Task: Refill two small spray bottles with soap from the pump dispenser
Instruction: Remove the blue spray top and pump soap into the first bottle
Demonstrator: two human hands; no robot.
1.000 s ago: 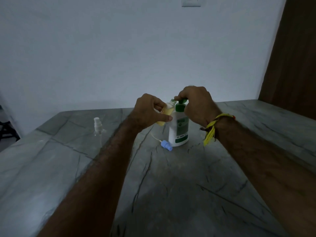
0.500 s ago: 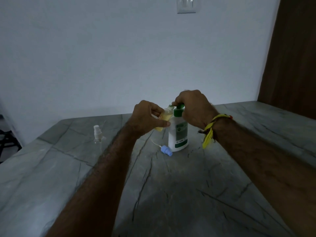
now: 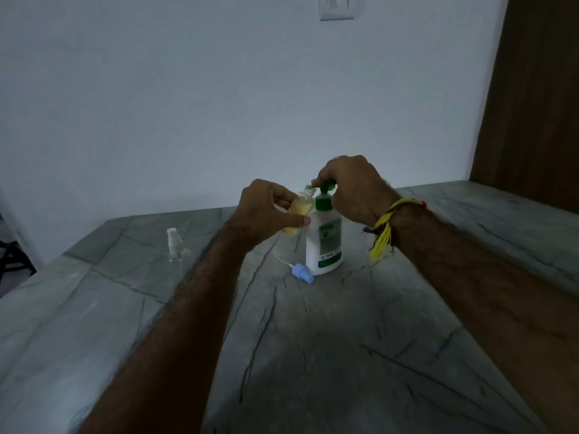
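So the setup here makes sense once you look at who's doing what. The left hand (image 3: 266, 211) pinches the small clear spray bottle with yellowish soap in it (image 3: 299, 216), thumb on the near side and fingers behind, and holds it tilted so its open neck sits right under the spout of the white pump dispenser with the green head and green label (image 3: 324, 242). Tilting it that way looks deliberate: the mouth is tiny, so you want it up against the nozzle or the soap goes down the outside.

The right hand (image 3: 347, 189) is curled over the top of the green pump head, fingers wrapped down around it, in position to press. The dispenser stands upright on the grey veined stone bench (image 3: 313, 355), so pushing from above keeps it steady with no third hand needed.

The light blue spray cap with its thin dip tube (image 3: 301, 273) is lying on the bench just in front of the dispenser, close enough to grab for screwing back on. The second small clear spray bottle with a white spray top (image 3: 174, 245) stands well off to the left, still capped and looking empty, so I'd guess that one's next.

Bottle in hand looks maybe two-thirds full, hard to tell in this light.
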